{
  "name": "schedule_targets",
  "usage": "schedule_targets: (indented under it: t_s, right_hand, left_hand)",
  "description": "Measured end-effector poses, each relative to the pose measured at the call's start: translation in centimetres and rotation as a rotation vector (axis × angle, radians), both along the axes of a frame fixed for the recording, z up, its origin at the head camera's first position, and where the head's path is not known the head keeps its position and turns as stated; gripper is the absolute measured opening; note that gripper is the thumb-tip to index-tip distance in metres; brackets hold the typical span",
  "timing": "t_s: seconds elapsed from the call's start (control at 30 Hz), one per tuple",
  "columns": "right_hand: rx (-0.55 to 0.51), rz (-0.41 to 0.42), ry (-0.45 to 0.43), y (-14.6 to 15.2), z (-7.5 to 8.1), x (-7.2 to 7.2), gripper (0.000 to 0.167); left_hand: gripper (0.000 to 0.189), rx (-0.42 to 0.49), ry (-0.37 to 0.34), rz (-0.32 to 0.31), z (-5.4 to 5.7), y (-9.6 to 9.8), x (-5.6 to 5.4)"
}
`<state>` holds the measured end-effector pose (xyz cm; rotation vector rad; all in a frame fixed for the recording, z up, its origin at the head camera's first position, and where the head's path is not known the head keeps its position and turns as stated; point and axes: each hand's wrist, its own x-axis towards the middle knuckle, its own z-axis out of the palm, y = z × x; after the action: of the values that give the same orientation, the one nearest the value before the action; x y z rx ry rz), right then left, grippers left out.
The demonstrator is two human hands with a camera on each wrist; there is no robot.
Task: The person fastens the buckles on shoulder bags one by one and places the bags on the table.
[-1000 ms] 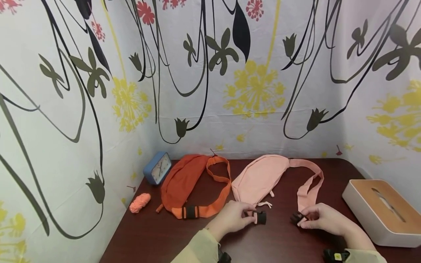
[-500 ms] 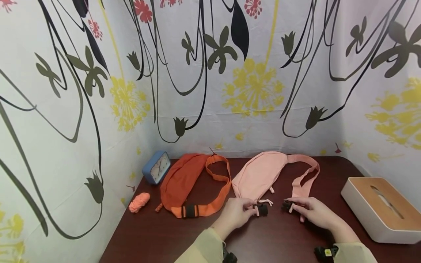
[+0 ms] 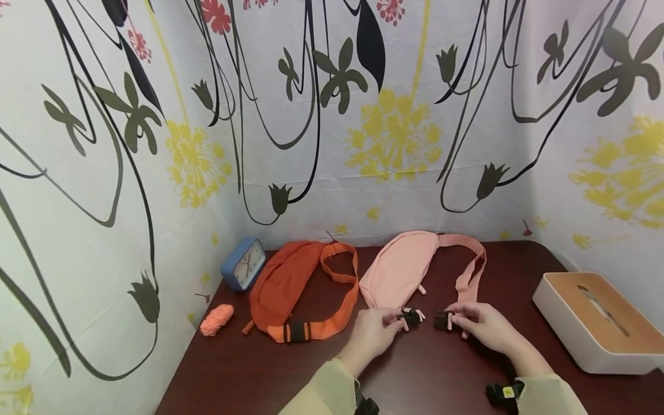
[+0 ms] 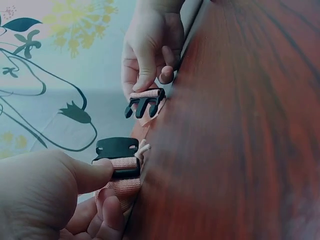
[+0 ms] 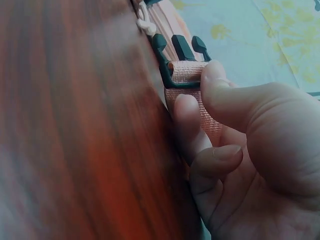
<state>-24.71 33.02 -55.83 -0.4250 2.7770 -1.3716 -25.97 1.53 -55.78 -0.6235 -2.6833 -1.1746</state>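
A pink waist bag (image 3: 402, 268) lies on the dark wooden table, its strap (image 3: 469, 271) looping right. My left hand (image 3: 374, 337) pinches the black socket half of its buckle (image 4: 116, 148) at the pink webbing, thumb on top. In my right hand (image 3: 485, 328) is the pronged half of the buckle (image 5: 182, 50), pinched between thumb and fingers where the strap threads through. Both halves face each other with a short gap between them, close over the table. A pale zip cord (image 4: 144, 148) shows beside the socket half.
An orange waist bag (image 3: 285, 282) with its buckle fastened (image 3: 297, 332) lies left of the pink one. Farther left are a blue clock (image 3: 244, 264) and a coral yarn bundle (image 3: 217, 320). A white tissue box with wooden lid (image 3: 596, 323) stands right. Patterned cloth (image 3: 332, 144) encloses the table's back.
My right hand has brought the pronged half leftward and away from me, closer to the socket half. The left hand has shifted slightly away from me; both keep their grip.
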Motion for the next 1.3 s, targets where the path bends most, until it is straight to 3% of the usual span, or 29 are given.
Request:
schedule_targets:
  t_s: [0.27, 0.57, 0.87, 1.3]
  right_hand:
    - [0.025, -0.038, 0.059, -0.7, 0.2, -0.2, 0.024]
    - [0.003, -0.020, 0.048, -1.8, 0.5, -0.3, 0.027]
    - [-0.006, -0.030, 0.067, -2.7, 0.5, -0.2, 0.026]
    - [-0.009, -0.026, 0.011, -3.9, 0.1, -0.1, 0.028]
  left_hand:
    - [0.023, 0.017, -0.046, -0.006, -0.2, -0.3, -0.3]
    - [0.020, 0.042, -0.071, -0.057, -0.2, -0.3, -0.5]
    - [0.023, 0.049, -0.081, -0.062, 0.0, -0.3, -0.5]
    - [0.022, 0.026, -0.100, -0.071, -0.2, -0.4, -0.2]
